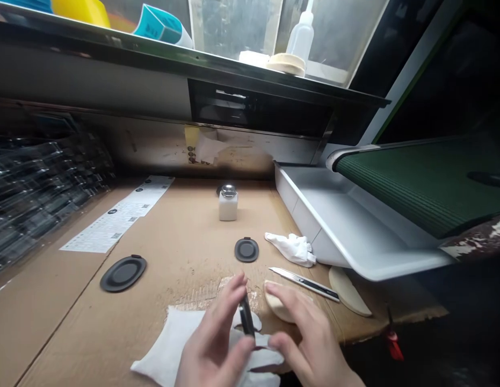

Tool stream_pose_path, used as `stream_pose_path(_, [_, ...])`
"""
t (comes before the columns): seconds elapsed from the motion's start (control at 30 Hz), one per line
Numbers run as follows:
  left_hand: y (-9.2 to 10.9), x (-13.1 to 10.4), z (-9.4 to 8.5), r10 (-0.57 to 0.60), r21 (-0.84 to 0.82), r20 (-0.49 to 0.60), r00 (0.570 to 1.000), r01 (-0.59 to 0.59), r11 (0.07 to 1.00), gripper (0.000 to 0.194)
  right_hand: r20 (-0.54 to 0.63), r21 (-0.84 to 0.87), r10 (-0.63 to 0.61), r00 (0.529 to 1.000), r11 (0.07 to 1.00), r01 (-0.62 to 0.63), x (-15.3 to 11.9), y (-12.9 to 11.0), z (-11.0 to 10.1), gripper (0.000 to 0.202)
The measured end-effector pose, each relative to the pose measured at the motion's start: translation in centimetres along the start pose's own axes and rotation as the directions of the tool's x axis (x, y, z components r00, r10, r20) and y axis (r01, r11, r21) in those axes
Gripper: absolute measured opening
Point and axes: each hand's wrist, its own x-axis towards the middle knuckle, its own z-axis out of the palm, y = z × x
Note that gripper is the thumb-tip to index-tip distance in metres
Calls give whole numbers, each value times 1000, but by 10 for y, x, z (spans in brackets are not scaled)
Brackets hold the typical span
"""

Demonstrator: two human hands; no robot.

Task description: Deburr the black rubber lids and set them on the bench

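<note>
Between the thumb and fingers of my left hand a small dark disc is held edge-on, and its face is hidden from me. My right hand is beside it, thumb and fingers apart, holding nothing. Its fingertips overlap a beige round pad; I cannot tell whether they touch it. Under both hands lies a white glove or cloth. Farther out on the cardboard are a small dark grey oval lid with a tab and a larger one to the left.
A utility knife, a second beige pad and a crumpled white cloth lie right. Behind stands a metal-topped bottle. A white tray sits beside a green conveyor belt. Stacked clear plastic and label sheets are left.
</note>
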Motion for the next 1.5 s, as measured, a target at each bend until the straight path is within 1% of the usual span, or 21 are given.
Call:
stream_pose_path(0.03, [1, 7, -4, -115, -77, 9, 993, 116, 990, 32, 10, -167, 17, 1000, 986, -15, 0, 4, -2, 40])
stream_pose_path(0.1, [2, 21, -12, -306, -268, 54, 951, 309, 913, 33, 53, -403, 81, 995, 914, -53, -1, 12, -5, 34])
stream_pose_path(0.17, [0, 31, -19, -412, -403, 94, 906, 413, 817, 33, 103, -487, 136, 985, 871, -70, -2, 18, -5, 32])
stream_pose_path(0.27, [-4, 38, -25, -481, -466, 109, 870, 472, 748, 29, 159, -479, 128, 979, 877, -37, -1, 24, -6, 33])
stream_pose_path(0.33, [-6, 39, -27, -491, -478, 109, 864, 479, 736, 26, 155, -442, 94, 984, 897, -16, 1, 24, -8, 32])
stream_pose_path(0.37, [-7, 40, -28, -489, -485, 116, 865, 479, 732, 25, 131, -414, 75, 988, 910, -14, 3, 24, -9, 32])
stream_pose_path(0.47, [-11, 39, -29, -465, -504, 159, 871, 477, 720, 26, 3, -336, 3, 1000, 942, -2, 9, 14, -6, 31])
stream_pose_path(0.53, [-14, 39, -30, -440, -512, 183, 879, 467, 720, 29, -46, -319, -74, 996, 946, 56, 12, 2, 3, 30])
stream_pose_path(0.57, [-15, 39, -30, -435, -513, 187, 881, 465, 722, 29, -34, -317, -117, 993, 943, 100, 12, -4, 9, 29])
stream_pose_path(0.63, [-17, 38, -31, -436, -507, 181, 881, 464, 727, 30, 43, -298, -197, 980, 933, 200, 11, -14, 21, 26])
stream_pose_path(0.7, [-18, 38, -31, -443, -496, 171, 880, 465, 733, 31, 122, -275, -237, 964, 925, 262, 12, -17, 28, 23])
stream_pose_path(0.77, [-19, 38, -31, -434, -483, 170, 885, 459, 746, 32, 160, -274, -231, 960, 924, 268, 18, -13, 29, 23])
stream_pose_path(0.83, [-19, 39, -30, -425, -464, 163, 890, 450, 763, 30, 153, -299, -206, 967, 922, 244, 30, -5, 25, 23])
stream_pose_path(0.93, [-17, 40, -27, -420, -440, 97, 902, 418, 795, 24, 118, -322, -174, 978, 925, 204, 52, 9, 17, 19])
stream_pose_path(1.0, [-15, 40, -26, -417, -437, 72, 906, 405, 803, 23, 62, -282, -136, 989, 948, 148, 60, 15, 10, 17])
stream_pose_path(1.1, [-13, 41, -25, -446, -435, 84, 891, 435, 788, 26, -55, -213, -27, 998, 977, 15, 54, 17, 2, 21])
stream_pose_path(1.17, [-14, 41, -25, -452, -435, 81, 888, 439, 786, 27, -60, -197, 6, 998, 980, -17, 39, 12, 1, 27])
stream_pose_path(1.27, [-18, 41, -27, -426, -431, 90, 900, 421, 798, 28, 59, -153, -88, 994, 983, 97, 17, 2, 6, 27])
stream_pose_path(1.33, [-21, 41, -27, -412, -420, 111, 904, 418, 805, 29, 123, -162, -155, 980, 971, 174, 13, -1, 11, 25])
stream_pose_path(1.43, [-21, 40, -27, -414, -389, 131, 901, 431, 814, 28, 126, -237, -213, 969, 942, 238, 27, 4, 14, 22])
stream_pose_path(1.5, [-20, 41, -27, -410, -365, 100, 907, 417, 833, 26, 120, -265, -241, 963, 927, 265, 42, 11, 14, 20])
